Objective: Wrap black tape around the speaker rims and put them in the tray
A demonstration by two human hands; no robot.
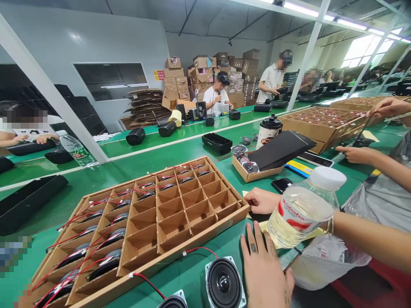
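My left hand [263, 267] lies flat on the green table with its fingers spread, holding nothing, right beside a square-framed loose speaker [224, 282] with a red wire. My right arm comes in from the right behind a clear water bottle [302, 211] with a white cap. My right hand [261, 200] rests on a yellow sheet at the corner of the cardboard divider tray [192, 239], fingers curled together; what they hold, if anything, is hidden. The tray's left cells hold several speakers with red wires [105, 231]; its right cells are bare.
A second loose speaker [173, 301] lies at the bottom edge. A small box of speakers [253, 171] carries a black panel [282, 149]. A phone [281, 185] and a plastic bag [324, 261] lie near. A co-worker's arm [362, 156] reaches in at right. Other people work across the belt.
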